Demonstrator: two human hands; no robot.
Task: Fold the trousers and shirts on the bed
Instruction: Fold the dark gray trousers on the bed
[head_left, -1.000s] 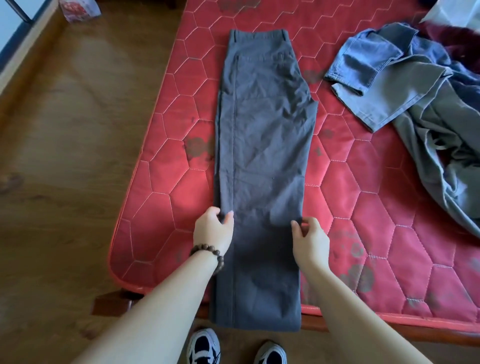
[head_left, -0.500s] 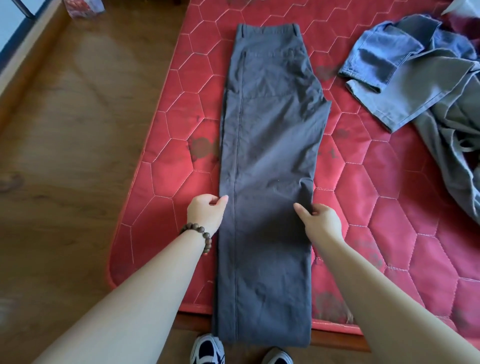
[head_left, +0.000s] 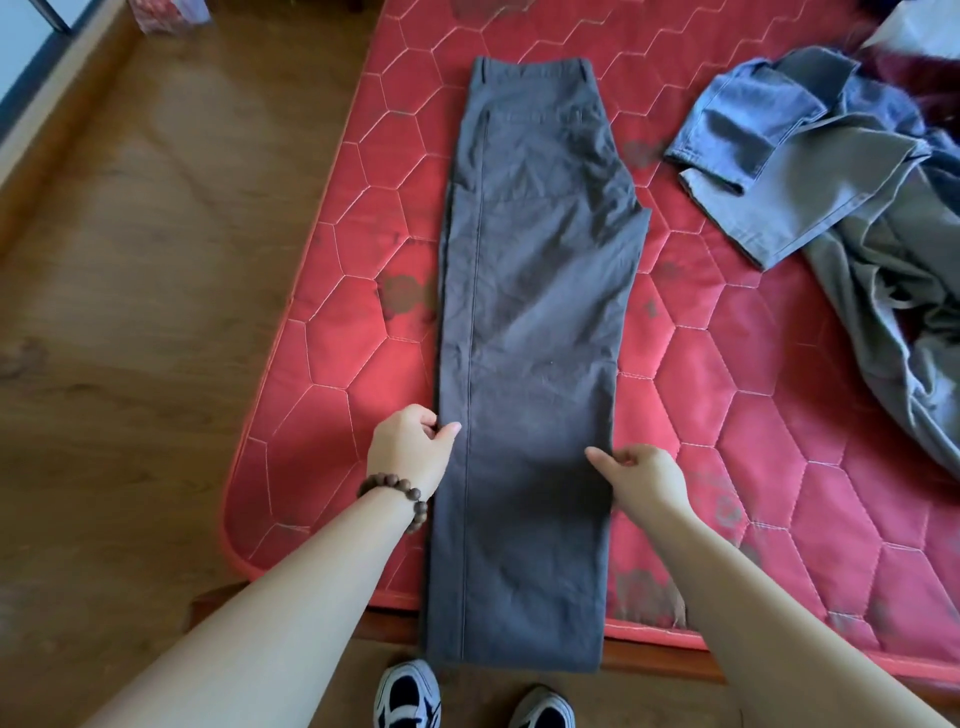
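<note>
Dark grey trousers (head_left: 535, 312) lie flat on the red quilted mattress (head_left: 753, 467), folded lengthwise leg on leg, waistband at the far end and hems hanging over the near edge. My left hand (head_left: 410, 449), with a bead bracelet on the wrist, pinches the left edge of the trouser legs. My right hand (head_left: 641, 478) pinches the right edge at about the same height. A heap of blue and grey garments (head_left: 831, 171) lies unfolded at the right of the bed.
Wooden floor (head_left: 130, 312) runs along the left of the bed. The bed's wooden frame (head_left: 654, 654) shows at the near edge. My two shoes (head_left: 410, 693) stand on the floor below the hems. A dark red cloth (head_left: 914, 73) lies at the far right.
Both hands slid a little up the trouser legs along the edges, staying pinched on the fabric. The camera view shifted so the bed sits lower and more of the hems shows.
</note>
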